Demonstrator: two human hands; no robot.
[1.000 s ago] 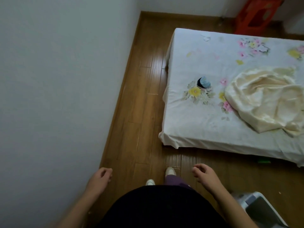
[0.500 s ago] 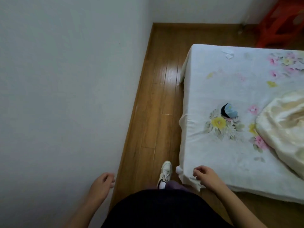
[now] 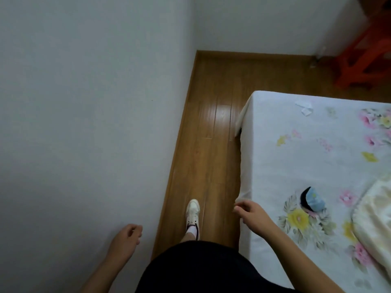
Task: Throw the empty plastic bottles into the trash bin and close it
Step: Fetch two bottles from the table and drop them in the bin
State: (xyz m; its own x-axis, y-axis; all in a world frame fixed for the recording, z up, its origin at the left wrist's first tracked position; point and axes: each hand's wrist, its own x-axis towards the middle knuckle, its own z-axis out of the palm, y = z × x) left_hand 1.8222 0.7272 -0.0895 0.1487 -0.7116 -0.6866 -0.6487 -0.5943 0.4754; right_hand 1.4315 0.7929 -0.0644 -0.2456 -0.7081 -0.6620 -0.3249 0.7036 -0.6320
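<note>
Hands hang loosely curled, holding nothing: your left hand (image 3: pixel 124 240) by the wall (image 3: pixel 84 123), your right hand (image 3: pixel 254 216) at the bed's (image 3: pixel 296 166) near left corner. Where bottles or bin sit, you cannot tell.

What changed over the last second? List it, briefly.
The person stepped forward into the gap between the wall and the bed, one shoe leading; the white bin seen at lower right has left the view. The left hand and right hand stay empty, fingers loosely curled. The blue-black item and cream blanket lie unmoved.
</note>
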